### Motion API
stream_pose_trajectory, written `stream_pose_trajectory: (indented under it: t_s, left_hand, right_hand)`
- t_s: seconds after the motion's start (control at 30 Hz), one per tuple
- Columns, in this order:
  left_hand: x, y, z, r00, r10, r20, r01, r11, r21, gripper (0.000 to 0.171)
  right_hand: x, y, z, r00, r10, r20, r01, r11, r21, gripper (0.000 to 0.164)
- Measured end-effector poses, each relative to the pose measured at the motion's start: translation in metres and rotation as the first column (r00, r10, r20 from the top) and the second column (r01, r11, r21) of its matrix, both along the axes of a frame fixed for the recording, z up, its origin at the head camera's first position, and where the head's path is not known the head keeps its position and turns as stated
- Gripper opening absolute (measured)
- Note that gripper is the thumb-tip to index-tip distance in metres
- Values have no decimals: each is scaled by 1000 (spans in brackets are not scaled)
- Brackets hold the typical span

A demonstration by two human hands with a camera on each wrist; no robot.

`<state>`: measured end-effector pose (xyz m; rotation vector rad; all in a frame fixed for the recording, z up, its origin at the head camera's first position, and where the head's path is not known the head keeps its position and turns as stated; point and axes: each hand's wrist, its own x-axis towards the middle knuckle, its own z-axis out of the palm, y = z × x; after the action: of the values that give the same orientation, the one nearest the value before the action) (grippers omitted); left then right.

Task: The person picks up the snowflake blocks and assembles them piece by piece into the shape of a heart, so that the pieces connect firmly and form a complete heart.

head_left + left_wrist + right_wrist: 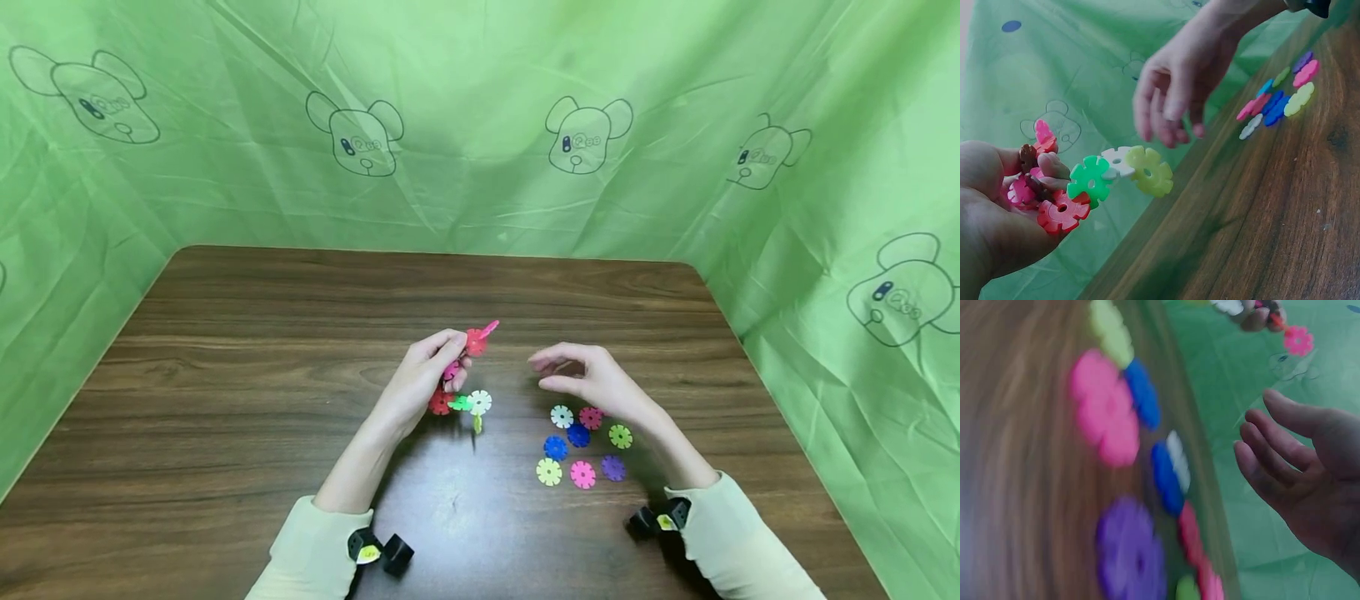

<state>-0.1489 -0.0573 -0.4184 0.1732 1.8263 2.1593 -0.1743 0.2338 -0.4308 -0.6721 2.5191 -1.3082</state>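
Observation:
My left hand (pixel 415 385) holds a chain of interlocking building discs (pixel 440 403), notched like flowers, between thumb and fingers. Pink and red discs stick out beyond the thumb. From the lower side of the hand hang a red disc (pixel 1062 212), a green disc (pixel 1090 180), a white disc (pixel 1117 160) and a yellow disc (pixel 1150 172), joined edge to edge. Brown and pink discs are partly hidden in the palm. The right hand (pixel 588 377) hovers over the table just beyond the loose discs, fingers loosely bent and nothing in them.
Several loose discs lie below the right hand, among them a purple disc (pixel 612 467), a pink disc (pixel 582 474) and a yellow disc (pixel 549 472). The brown wooden table (pixel 247 333) meets a green printed curtain (pixel 465 200) at its back and sides.

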Motion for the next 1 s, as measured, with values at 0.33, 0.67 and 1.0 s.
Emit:
stream_pose_trajectory:
  t_s: [0.33,0.67,1.0]
  left_hand:
    - [2,-1,0,1000,23,8,-23,1000,-19,29]
    - [3,1,-1,999,29,13,-29,999,-15,30]
    - [3,5,3,1000,5,12,-5,1000,-12,31]
  right_hand:
    - [1,22,-12,981,186,-48,-172,962,210,35]
    - [2,30,-15,974,217,-60,-192,941,277,30]
    - [2,33,-18,968,237,-80,-206,937,280,24]
